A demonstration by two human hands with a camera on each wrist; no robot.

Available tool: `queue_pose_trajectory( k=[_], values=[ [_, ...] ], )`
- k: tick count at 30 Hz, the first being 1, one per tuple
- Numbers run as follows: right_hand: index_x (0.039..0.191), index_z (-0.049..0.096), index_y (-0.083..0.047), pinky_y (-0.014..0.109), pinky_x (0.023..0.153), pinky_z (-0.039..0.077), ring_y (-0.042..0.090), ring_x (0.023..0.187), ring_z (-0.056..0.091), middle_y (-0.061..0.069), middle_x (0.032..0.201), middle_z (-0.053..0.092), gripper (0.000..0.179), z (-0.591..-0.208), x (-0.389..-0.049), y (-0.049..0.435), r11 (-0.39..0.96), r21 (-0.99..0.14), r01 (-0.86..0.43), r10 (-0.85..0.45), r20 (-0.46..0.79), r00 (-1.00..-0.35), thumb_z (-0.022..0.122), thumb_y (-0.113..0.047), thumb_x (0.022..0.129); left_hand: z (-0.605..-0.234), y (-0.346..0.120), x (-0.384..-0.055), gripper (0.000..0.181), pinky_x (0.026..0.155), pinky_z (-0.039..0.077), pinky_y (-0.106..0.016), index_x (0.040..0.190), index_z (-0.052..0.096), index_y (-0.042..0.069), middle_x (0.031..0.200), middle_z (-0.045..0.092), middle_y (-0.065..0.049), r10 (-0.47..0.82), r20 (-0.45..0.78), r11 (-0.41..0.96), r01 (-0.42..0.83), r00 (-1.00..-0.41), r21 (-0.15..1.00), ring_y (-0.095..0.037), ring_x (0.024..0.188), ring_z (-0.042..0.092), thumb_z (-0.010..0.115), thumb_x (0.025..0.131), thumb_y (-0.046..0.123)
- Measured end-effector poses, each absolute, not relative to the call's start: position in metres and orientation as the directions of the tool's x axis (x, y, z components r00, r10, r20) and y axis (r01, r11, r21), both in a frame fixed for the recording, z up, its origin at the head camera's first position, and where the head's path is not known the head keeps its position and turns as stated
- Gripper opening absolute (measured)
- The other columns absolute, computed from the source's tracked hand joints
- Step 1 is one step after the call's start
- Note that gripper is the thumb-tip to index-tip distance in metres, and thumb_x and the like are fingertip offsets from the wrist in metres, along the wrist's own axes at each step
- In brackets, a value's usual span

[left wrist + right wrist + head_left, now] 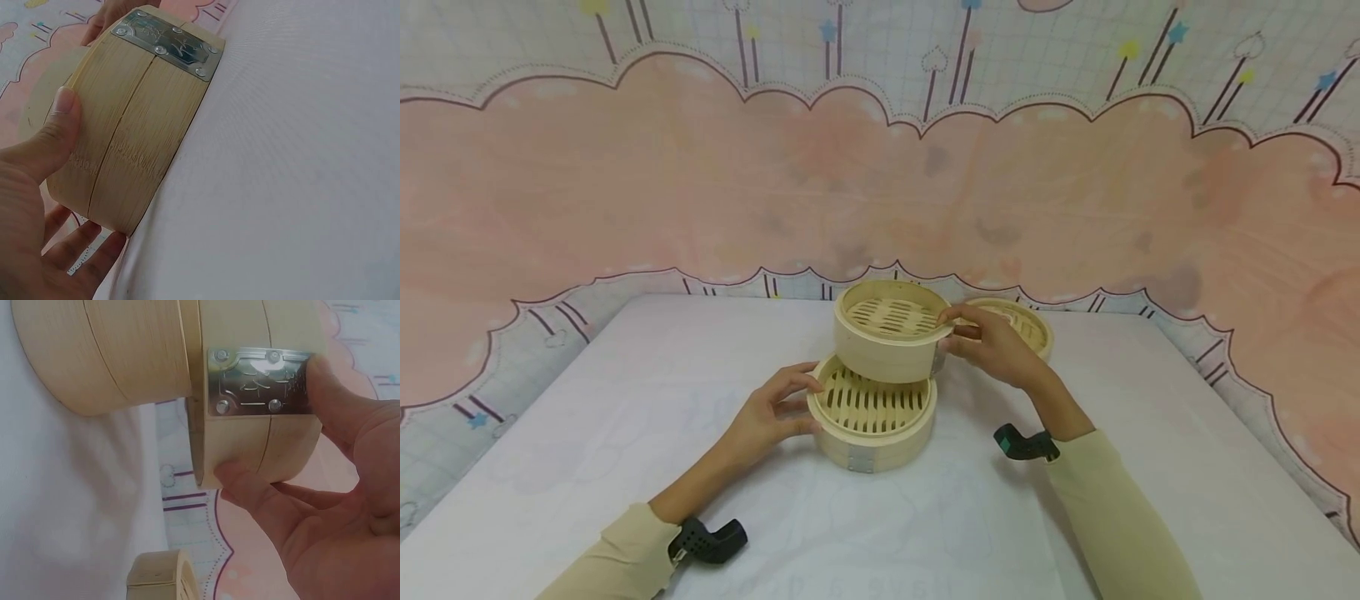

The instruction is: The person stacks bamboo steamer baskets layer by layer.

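Observation:
Two round bamboo steamer baskets with slatted bottoms show in the head view. The lower steamer basket [895, 454] stands on the white table, a metal plate on its front wall. My left hand [775, 412] holds its left side, with the thumb [57, 122] against the outer wall in the left wrist view. Above it, set back, the upper steamer basket [880, 357] overlaps its far rim, slightly tilted. My right hand [996, 346] grips that upper basket by its right side, beside its metal plate [259, 384] in the right wrist view.
Behind my right hand lies another round bamboo piece [1037, 329] with a woven-looking top, partly hidden. The white-covered table [625, 392] spreads out on both sides. A patterned pink cloth backdrop [700, 192] rises behind the table's far edge.

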State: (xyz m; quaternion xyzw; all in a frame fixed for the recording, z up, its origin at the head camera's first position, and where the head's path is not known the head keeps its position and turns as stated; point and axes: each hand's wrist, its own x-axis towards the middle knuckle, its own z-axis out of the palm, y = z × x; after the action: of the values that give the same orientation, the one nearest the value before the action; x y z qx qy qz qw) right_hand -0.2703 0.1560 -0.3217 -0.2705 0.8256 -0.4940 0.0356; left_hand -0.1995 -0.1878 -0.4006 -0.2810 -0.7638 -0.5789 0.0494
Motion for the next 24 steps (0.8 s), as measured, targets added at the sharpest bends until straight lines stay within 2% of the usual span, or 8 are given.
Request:
queue_pose_trajectory(
  k=[7, 15, 24],
  values=[
    [0.114, 0.056, -0.006, 0.04, 0.093, 0.05, 0.038, 0.126, 0.046, 0.013, 0.133, 0.048, 0.027, -0.323, -0.2718, 0.1577, 0.332, -0.845, -0.418, -0.518, 0.207, -0.83, 0.067, -0.009, 0.09, -0.4018, -0.1879, -0.201, 0.048, 0.096, 0.049, -0.036, 0.115, 0.056, 0.006, 0.145, 0.039, -0.013, 0.377, 0.411, 0.169, 0.498, -0.83, 0.851, -0.031, 0.129, 0.042, 0.08, 0.074, 0.003],
    [0.113, 0.057, -0.007, 0.039, 0.093, 0.05, 0.037, 0.125, 0.047, 0.012, 0.136, 0.046, 0.026, -0.3227, -0.2702, 0.1582, 0.349, -0.83, -0.435, -0.529, 0.209, -0.823, 0.068, -0.01, 0.089, -0.4019, -0.1884, -0.2011, 0.048, 0.097, 0.048, -0.037, 0.115, 0.055, 0.003, 0.145, 0.039, -0.014, 0.378, 0.407, 0.16, 0.491, -0.832, 0.856, -0.03, 0.13, 0.041, 0.08, 0.074, 0.002],
    [0.112, 0.059, -0.007, 0.04, 0.102, 0.043, 0.03, 0.126, 0.048, 0.011, 0.131, 0.051, 0.025, -0.3227, -0.2677, 0.1589, 0.36, -0.797, -0.484, -0.552, 0.237, -0.8, 0.069, -0.012, 0.089, -0.4034, -0.1881, -0.2024, 0.049, 0.096, 0.048, -0.037, 0.115, 0.054, 0.003, 0.145, 0.039, -0.015, 0.377, 0.415, 0.148, 0.496, -0.828, 0.855, -0.032, 0.129, 0.042, 0.079, 0.074, -0.001]
  ],
)
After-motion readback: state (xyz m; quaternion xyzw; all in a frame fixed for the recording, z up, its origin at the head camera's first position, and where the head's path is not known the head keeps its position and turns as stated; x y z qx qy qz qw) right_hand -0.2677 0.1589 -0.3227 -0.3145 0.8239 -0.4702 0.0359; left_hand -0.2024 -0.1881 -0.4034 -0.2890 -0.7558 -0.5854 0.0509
